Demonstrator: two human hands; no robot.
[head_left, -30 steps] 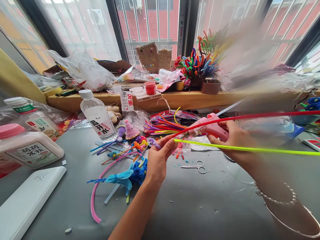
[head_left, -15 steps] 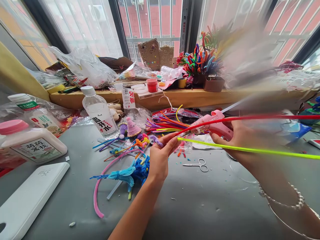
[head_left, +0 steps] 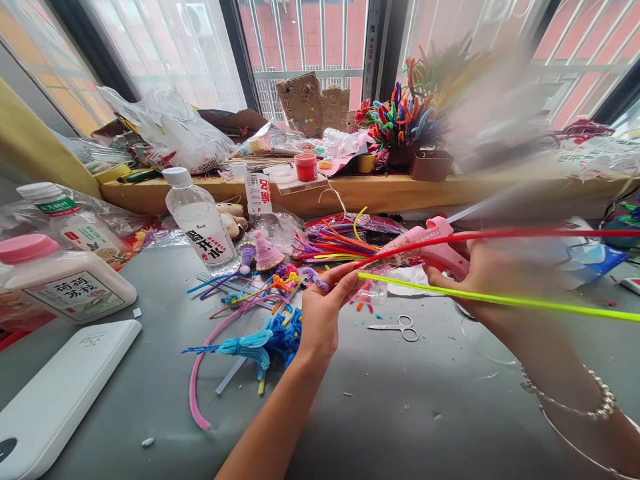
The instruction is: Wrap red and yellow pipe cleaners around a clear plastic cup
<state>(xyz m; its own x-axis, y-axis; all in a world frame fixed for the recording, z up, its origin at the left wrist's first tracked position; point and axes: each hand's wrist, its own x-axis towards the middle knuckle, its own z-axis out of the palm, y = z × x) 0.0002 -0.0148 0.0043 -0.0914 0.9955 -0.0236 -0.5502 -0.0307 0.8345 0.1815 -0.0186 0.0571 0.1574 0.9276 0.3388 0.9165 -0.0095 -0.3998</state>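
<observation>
Head view shows the left hand [head_left: 320, 313] pinching the ends of a red fuzzy pipe cleaner [head_left: 500, 235] and a neon yellow fuzzy pipe cleaner [head_left: 500, 300] above the grey table [head_left: 400, 413]. Right hand [head_left: 480, 277], apart, grips a pink plastic glue gun [head_left: 430, 245] beside both stems.

Our left hand [head_left: 320, 313] pinches near ends of red pipe cleaner [head_left: 500, 235] and yellow-green pipe cleaner [head_left: 500, 300]. Our right hand [head_left: 485, 280] grips pink glue gun [head_left: 430, 243] just beyond. Small scissors [head_left: 400, 328] lie below glue gun; water bottle [head_left: 200, 230] well left of it.
</observation>
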